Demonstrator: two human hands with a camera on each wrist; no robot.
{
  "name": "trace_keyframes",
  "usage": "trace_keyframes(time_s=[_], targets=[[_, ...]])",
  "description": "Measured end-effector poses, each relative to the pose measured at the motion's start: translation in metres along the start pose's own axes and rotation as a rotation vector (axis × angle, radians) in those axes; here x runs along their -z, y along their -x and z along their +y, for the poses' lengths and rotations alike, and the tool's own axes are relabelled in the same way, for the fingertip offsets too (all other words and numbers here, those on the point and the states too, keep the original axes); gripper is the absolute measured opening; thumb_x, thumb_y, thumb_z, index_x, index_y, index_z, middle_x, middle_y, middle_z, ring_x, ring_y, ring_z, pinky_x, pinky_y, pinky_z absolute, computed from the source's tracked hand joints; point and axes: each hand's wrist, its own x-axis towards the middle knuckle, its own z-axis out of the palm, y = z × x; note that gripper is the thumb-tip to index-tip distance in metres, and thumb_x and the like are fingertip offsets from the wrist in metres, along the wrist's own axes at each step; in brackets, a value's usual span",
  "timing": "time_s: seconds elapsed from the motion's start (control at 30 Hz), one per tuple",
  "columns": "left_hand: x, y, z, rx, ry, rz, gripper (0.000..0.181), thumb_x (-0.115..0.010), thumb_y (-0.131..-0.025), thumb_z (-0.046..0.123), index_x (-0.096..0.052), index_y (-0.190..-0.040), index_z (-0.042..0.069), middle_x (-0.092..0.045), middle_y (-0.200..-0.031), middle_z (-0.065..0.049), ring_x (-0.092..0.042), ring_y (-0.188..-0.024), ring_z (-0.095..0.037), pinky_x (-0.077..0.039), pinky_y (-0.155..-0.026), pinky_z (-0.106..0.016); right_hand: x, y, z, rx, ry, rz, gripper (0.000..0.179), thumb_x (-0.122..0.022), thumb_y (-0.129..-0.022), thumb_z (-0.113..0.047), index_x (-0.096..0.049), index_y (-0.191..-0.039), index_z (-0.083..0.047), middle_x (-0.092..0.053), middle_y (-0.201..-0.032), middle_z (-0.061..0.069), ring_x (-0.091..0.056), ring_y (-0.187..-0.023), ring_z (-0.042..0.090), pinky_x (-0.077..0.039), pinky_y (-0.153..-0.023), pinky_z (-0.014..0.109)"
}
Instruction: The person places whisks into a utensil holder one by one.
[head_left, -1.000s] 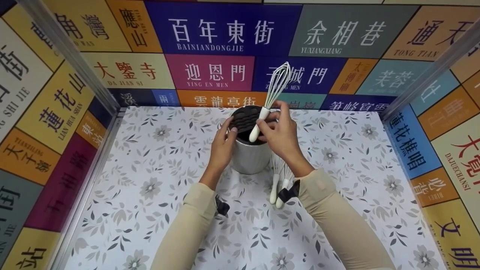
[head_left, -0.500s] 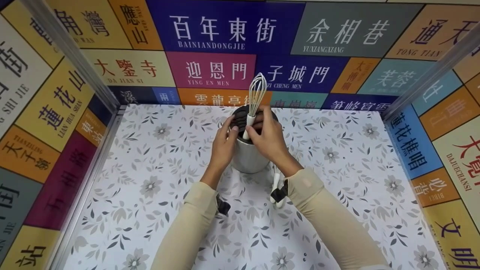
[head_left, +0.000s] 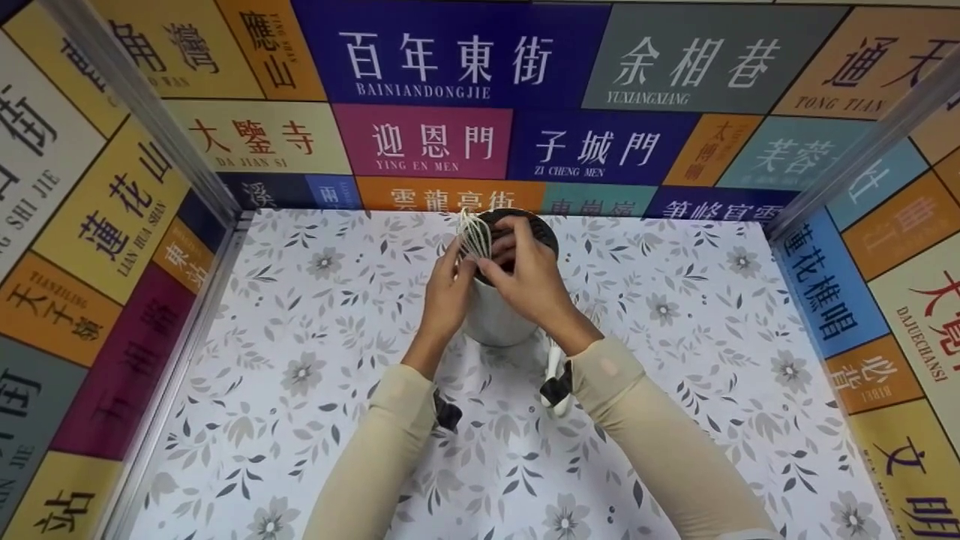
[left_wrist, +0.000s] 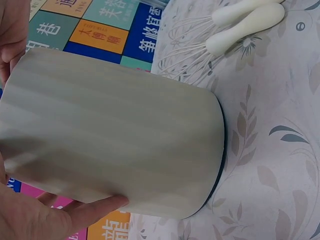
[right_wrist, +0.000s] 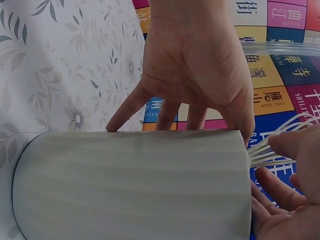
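Head view shows a white whisk (head_left: 474, 237) in the mouth of an upright, pale container (head_left: 501, 321), wires above the rim and leaning toward the left hand (head_left: 448, 291), its handle hidden. That hand spreads its fingers against the container's side; the right hand (head_left: 529, 286) crowds the wires, though whether it pinches them cannot be told. With the handle's end out of sight, it could snag inside, and a hard push at that slant might bend the wires or tip the container should the spread fingers slip. Two more whisks (left_wrist: 242, 37) lie beside it on the flowered tabletop (head_left: 262, 341), where the black device (head_left: 556, 390) at the right wrist could knock them askew.
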Motion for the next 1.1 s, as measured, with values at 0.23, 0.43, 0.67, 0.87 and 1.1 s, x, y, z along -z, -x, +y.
trace_keyframes(time_s=[0.23,0.43,0.67,0.87,1.1], targets=[[-0.001,0.001,0.000,0.000,-0.015,0.003,0.053,-0.045,-0.109,0.042,-0.039,-0.159,0.026,-0.050,-0.152,-0.008,-0.050,-0.137,-0.024,-0.041,-0.112,-0.046,0.000,0.003,-0.002,-0.005,-0.029,0.016,0.050,-0.076,-0.092,-0.017,-0.051,-0.133,-0.004,-0.070,-0.105,0.009,-0.071,-0.087,0.018,-0.058,-0.082,0.031],[-0.001,0.001,0.000,0.001,-0.027,0.001,0.049,-0.043,-0.108,0.042,-0.041,-0.156,0.034,-0.052,-0.148,-0.007,-0.052,-0.132,-0.023,-0.043,-0.109,-0.048,0.004,0.005,-0.006,0.013,-0.026,0.029,0.050,-0.076,-0.092,-0.021,-0.053,-0.134,-0.007,-0.068,-0.108,0.010,-0.071,-0.090,0.017,-0.057,-0.082,0.032],[0.000,0.001,0.001,-0.004,-0.025,-0.003,0.046,-0.042,-0.108,0.044,-0.042,-0.154,0.040,-0.052,-0.146,-0.007,-0.053,-0.131,-0.024,-0.043,-0.108,-0.050,0.009,0.006,-0.008,0.043,0.032,0.039,0.045,-0.076,-0.093,-0.024,-0.059,-0.133,-0.012,-0.068,-0.111,0.009,-0.071,-0.095,0.020,-0.057,-0.087,0.034],[0.001,0.001,0.001,-0.007,-0.026,0.003,0.048,-0.042,-0.107,0.047,-0.042,-0.154,0.038,-0.052,-0.147,-0.007,-0.052,-0.132,-0.024,-0.042,-0.108,-0.050,0.010,0.008,-0.005,0.039,0.088,0.025,0.043,-0.075,-0.093,-0.028,-0.062,-0.130,-0.010,-0.066,-0.114,0.010,-0.069,-0.099,0.022,-0.055,-0.090,0.037],[0.000,0.001,0.000,-0.018,-0.033,0.010,0.048,-0.042,-0.108,0.048,-0.043,-0.154,0.038,-0.054,-0.143,-0.007,-0.054,-0.126,-0.024,-0.043,-0.106,-0.050,0.013,0.009,-0.005,0.042,0.176,0.000,0.041,-0.074,-0.094,-0.032,-0.065,-0.127,-0.010,-0.066,-0.110,0.009,-0.065,-0.102,0.025,-0.052,-0.092,0.044]])
